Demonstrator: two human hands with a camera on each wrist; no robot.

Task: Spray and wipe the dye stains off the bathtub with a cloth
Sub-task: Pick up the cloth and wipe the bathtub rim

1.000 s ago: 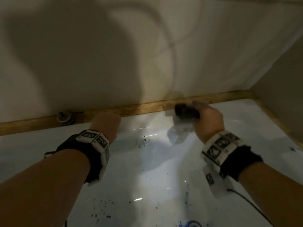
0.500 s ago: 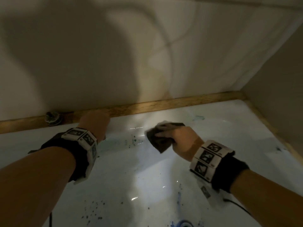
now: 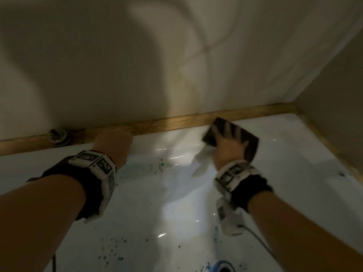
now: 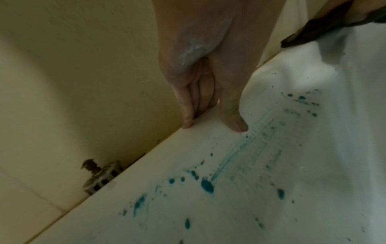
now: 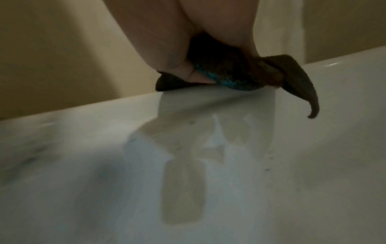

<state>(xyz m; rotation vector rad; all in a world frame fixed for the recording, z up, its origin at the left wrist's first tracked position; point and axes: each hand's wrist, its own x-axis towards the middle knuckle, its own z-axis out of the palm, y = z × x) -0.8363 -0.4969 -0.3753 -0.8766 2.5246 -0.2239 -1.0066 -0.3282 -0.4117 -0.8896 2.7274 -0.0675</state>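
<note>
The white bathtub [image 3: 294,154] carries teal dye stains [image 3: 161,165] on its far inner wall and more specks near the drain [image 3: 224,267]. My right hand [image 3: 227,142] presses a dark cloth [image 3: 249,142] onto the far rim, fingers spread straight over it. In the right wrist view the cloth [image 5: 240,74] bunches under the palm and thumb of my right hand [image 5: 181,66], with a teal-stained patch showing. My left hand [image 3: 113,143] rests on the far rim and holds nothing. In the left wrist view the straight fingertips of my left hand [image 4: 213,126] touch the rim beside smeared stains [image 4: 206,185].
A wooden trim strip [image 3: 176,122] runs along the wall behind the tub and down the right side. A round metal fitting [image 3: 58,135] sits on the wall at the left, also in the left wrist view [image 4: 102,176]. A wall closes the right end.
My right hand has swept the cloth from the middle of the far wall rightwards and up to the rim, fingers now spread. The left hand has stayed on the rim.
</note>
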